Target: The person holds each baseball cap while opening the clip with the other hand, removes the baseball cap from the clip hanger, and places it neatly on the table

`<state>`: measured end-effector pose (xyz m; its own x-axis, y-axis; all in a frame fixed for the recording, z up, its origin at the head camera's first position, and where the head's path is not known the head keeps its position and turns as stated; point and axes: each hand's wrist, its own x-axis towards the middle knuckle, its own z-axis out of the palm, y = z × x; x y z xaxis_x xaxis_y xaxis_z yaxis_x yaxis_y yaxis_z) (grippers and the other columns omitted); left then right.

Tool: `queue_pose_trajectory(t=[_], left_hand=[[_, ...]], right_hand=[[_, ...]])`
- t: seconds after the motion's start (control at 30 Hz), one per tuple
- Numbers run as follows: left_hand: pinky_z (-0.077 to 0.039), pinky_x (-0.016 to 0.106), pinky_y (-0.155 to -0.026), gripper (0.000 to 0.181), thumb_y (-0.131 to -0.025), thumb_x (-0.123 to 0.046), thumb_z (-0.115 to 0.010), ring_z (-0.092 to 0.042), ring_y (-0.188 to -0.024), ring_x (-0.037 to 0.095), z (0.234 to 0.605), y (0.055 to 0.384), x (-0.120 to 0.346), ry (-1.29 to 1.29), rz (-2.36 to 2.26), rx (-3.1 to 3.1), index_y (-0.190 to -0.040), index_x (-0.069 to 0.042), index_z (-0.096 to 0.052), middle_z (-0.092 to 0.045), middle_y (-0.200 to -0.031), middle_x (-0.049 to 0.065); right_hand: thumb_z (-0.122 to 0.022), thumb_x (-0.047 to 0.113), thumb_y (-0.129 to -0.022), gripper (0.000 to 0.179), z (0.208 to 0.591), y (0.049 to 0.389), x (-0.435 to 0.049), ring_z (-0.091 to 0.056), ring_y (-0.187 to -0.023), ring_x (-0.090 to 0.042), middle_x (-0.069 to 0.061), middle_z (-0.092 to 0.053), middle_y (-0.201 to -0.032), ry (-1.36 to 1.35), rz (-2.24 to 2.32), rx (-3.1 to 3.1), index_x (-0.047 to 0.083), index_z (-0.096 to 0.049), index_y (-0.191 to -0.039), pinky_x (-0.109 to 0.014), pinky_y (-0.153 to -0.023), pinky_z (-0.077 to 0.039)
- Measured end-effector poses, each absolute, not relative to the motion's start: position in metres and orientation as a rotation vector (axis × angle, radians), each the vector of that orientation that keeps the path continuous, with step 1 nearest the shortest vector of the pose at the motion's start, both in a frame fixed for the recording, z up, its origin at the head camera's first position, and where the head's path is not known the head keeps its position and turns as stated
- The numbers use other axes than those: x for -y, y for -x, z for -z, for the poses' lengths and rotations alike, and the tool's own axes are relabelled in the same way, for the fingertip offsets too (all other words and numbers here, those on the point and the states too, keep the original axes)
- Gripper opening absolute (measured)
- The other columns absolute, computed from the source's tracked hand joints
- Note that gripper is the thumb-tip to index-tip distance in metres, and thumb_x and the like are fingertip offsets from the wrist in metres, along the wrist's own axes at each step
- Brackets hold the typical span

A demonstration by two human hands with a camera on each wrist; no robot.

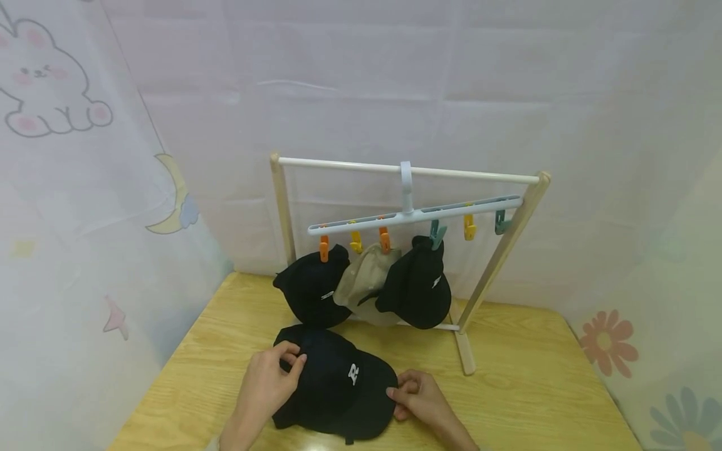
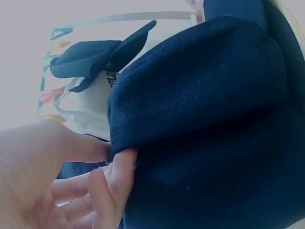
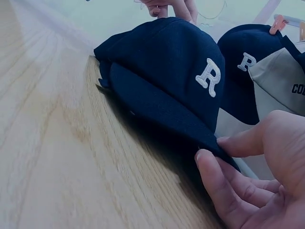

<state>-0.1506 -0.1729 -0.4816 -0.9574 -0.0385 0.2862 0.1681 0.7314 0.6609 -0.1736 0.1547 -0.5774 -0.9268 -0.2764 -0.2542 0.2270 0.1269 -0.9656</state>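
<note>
A dark baseball cap [image 1: 324, 382] with a white letter R lies on the wooden table, brim toward the right. My left hand [image 1: 269, 381] pinches the fabric of its crown between thumb and forefinger, which the left wrist view shows close up as a fold of dark cloth [image 2: 200, 86]. At the other end, my right hand [image 1: 420, 401] pinches the edge of the brim [image 3: 162, 114] with thumb and fingers. Behind it, a dark cap [image 1: 313, 288], a beige cap [image 1: 363, 279] and another black cap [image 1: 417, 288] hang from clips.
A wooden rack [image 1: 491, 269] with a white top bar [image 1: 350, 165] stands at the back. From the bar hangs a pale blue hanger [image 1: 414, 216], tilted, with orange, yellow and green clips [image 1: 469, 227]. The wooden table [image 1: 524, 376] reaches fabric-draped walls.
</note>
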Motion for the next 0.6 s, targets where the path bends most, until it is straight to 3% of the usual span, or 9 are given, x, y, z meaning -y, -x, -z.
queue_pose_trajectory(t=[0.3, 0.6], left_hand=[[-0.052, 0.022, -0.055, 0.010, -0.094, -0.015, -0.083, -0.062, -0.057, -0.001, 0.477, 0.147, 0.172, 0.090, 1.042, 2.662, -0.099, -0.008, -0.078, -0.074, -0.082, -0.003], [-0.053, 0.021, -0.060, 0.020, -0.093, -0.011, -0.084, -0.061, -0.065, 0.000, 0.478, 0.152, 0.166, 0.115, 1.021, 2.589, -0.111, -0.005, -0.076, -0.075, -0.093, 0.002]], right_hand=[[-0.081, 0.021, -0.097, 0.032, 0.574, 0.173, -0.160, -0.065, -0.056, -0.013, -0.006, -0.069, -0.070, 0.087, 1.837, -2.100, -0.004, -0.062, -0.106, -0.028, -0.054, -0.059], [-0.082, 0.023, -0.096, 0.036, 0.569, 0.175, -0.166, -0.065, -0.058, -0.014, -0.007, -0.069, -0.073, 0.080, 1.850, -2.127, -0.004, -0.061, -0.107, -0.028, -0.055, -0.059]])
